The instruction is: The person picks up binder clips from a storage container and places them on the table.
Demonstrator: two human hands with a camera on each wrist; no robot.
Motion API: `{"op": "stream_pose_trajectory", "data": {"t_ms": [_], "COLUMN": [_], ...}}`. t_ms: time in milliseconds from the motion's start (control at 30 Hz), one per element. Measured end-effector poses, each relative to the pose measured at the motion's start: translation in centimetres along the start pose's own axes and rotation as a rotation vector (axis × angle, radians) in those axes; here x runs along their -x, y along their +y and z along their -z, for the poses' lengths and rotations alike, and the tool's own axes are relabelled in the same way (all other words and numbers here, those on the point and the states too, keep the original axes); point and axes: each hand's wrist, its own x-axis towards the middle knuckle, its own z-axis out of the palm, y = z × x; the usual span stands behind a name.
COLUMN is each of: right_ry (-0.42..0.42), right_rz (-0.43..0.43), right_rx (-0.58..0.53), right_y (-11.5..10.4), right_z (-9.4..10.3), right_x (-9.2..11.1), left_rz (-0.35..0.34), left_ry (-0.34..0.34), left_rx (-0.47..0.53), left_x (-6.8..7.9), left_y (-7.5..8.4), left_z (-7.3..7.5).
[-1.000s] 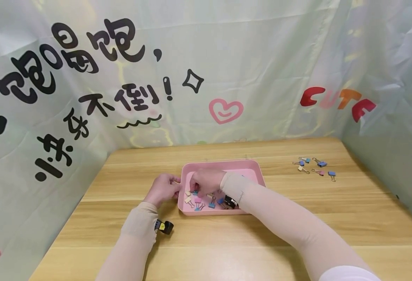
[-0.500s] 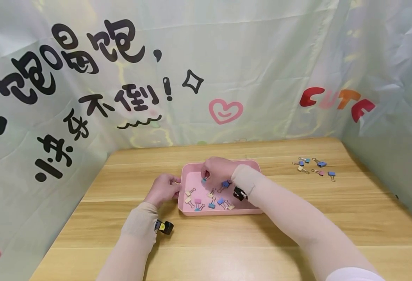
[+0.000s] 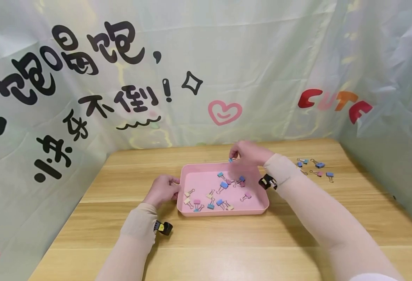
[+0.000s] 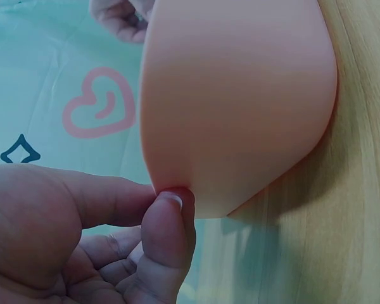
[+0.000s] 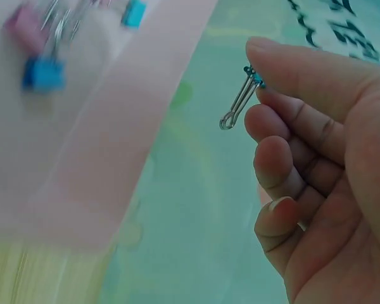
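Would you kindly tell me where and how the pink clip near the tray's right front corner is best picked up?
I'd pinch the pink clip by its body, from above: the walls of the tray surround it, its wire handles point left, and no other clip touches it.

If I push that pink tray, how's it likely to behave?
The pink tray would probably slide rather than tip, being low and broad. It looks stiff, showing no bend where the left hand pinches it. Scattered clips inside may shift.
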Motion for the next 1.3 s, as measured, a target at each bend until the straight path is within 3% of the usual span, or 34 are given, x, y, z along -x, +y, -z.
{"op": "stream_pose_trajectory", "data": {"t_ms": [300, 700, 1067, 1300], "right_ry": [0.102, 0.107, 0.050, 0.064], "right_rz": [-0.194, -0.321, -0.477, -0.521], "right_rx": [-0.058, -0.033, 0.001, 0.011], "right_y": [4.7, 10.5, 11.6, 11.5], "right_z": [1.5, -0.3, -0.7, -0.8], "right_x": [4.5, 8.3, 10.4, 10.7], "left_rz": [-0.019, -0.011, -0.019, -0.012], "left_ry": [0.007, 0.007, 0.001, -0.006], "left_rx": [-0.009, -0.004, -0.001, 0.001], "left_x": [0.0, -0.1, -0.1, 0.0], "left_y": [-0.1, -0.2, -0.4, -0.2], "left_z": [-0.1, -0.1, 0.0, 0.0]}}
